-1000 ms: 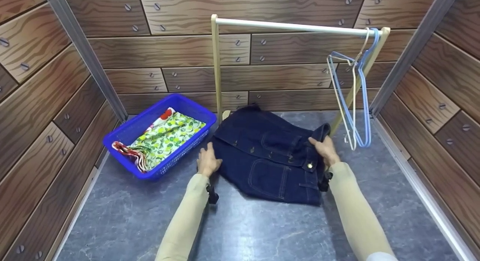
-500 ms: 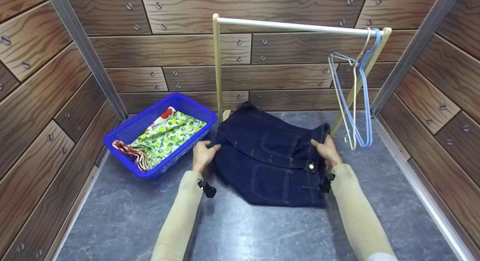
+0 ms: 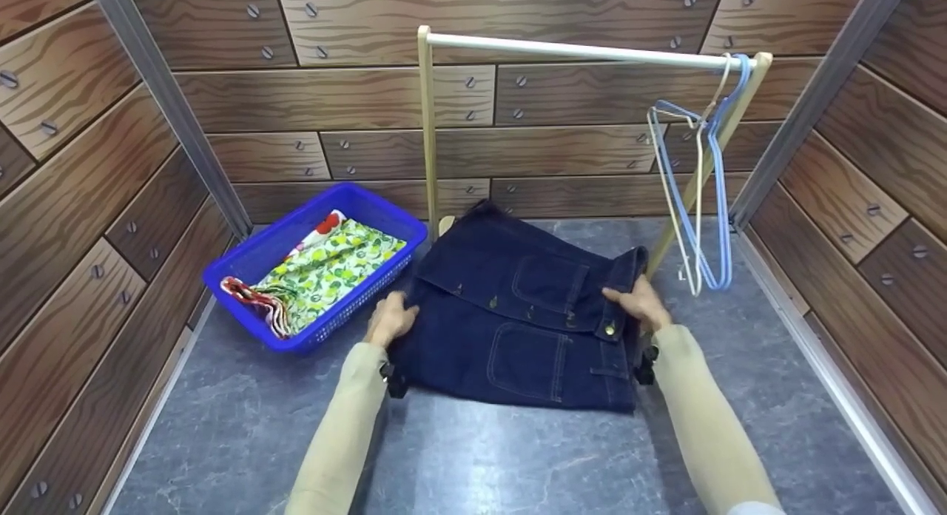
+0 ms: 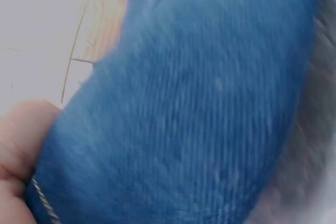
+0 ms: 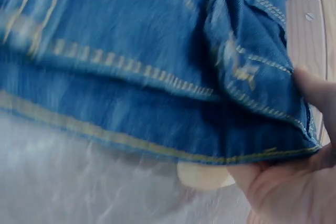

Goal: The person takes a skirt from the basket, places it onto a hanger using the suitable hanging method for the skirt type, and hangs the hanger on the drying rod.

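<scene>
A dark blue denim skirt (image 3: pixel 451 337) with a buttoned front and stitched pockets lies spread on the floor, its waistband toward the right. My left hand (image 3: pixel 392 319) grips the hem at the left side. In the left wrist view the denim (image 4: pixel 184 103) is blurred, and only part of the left hand (image 4: pixel 23 156) shows at its edge. My right hand (image 3: pixel 642 304) holds the waistband near the metal button (image 3: pixel 610 329). In the right wrist view, thumb and fingers of the right hand (image 5: pixel 294 187) pinch the waistband edge (image 5: pixel 273 153).
Left of the skirt stands a blue plastic basket (image 3: pixel 248 243) with folded patterned cloths (image 3: pixel 340 267) inside. Behind the skirt rises a clothes rack (image 3: pixel 562 49); several white and blue hangers (image 3: pixel 721 204) hang at its right end. Wood-patterned walls (image 3: pixel 370 101) enclose the floor.
My left hand has moved left and toward me, drawing the skirt's near hem corner outward so the lower side lies flatter. My right hand has stayed at the waistband with only slight movement.
</scene>
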{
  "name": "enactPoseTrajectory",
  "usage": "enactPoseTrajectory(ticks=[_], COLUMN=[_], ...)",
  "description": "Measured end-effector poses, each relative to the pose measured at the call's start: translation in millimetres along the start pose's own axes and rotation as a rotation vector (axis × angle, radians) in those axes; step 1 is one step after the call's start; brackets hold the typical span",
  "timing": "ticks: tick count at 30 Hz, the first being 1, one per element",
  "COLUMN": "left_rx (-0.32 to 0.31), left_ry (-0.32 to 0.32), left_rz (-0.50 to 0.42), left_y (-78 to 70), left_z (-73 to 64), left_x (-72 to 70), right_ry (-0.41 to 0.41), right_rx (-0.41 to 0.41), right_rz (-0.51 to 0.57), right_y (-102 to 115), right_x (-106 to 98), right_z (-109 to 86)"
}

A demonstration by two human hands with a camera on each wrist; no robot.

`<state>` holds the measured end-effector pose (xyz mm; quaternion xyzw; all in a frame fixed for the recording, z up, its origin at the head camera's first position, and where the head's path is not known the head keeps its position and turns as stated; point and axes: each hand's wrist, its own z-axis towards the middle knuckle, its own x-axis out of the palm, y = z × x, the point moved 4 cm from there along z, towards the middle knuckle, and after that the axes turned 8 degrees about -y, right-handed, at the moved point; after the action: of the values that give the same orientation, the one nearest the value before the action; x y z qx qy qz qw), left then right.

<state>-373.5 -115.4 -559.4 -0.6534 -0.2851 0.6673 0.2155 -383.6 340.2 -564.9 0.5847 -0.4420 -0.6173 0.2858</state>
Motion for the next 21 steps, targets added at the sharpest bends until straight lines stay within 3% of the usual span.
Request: enactPoseTrajectory(ticks=[6, 13, 17, 21], left_rx=[0.050, 0.183, 0.161, 0.140], left_ry=[0.143, 0.282, 0.326, 0.301], left_rz=[-0.004, 0.006, -0.011, -0.020], left_y=[13.1, 15.1, 23.7, 29.2], left_z=[-8.6, -12.2, -11.6, -10.6], left_x=[2.7, 3.4, 1.7, -3.2], right_ry=[0.014, -0.025, -0.001, 0.042], right_rx=[0.035, 0.048, 0.016, -0.001], right_rz=[-0.054, -0.097, -0.093, -0.086], right_y=[-8.6, -10.9, -13.3, -15.2], right_x=[-5.0, -8.3, -7.0, -5.7], right_z=[-5.1, -9.5, -10.1, -10.0])
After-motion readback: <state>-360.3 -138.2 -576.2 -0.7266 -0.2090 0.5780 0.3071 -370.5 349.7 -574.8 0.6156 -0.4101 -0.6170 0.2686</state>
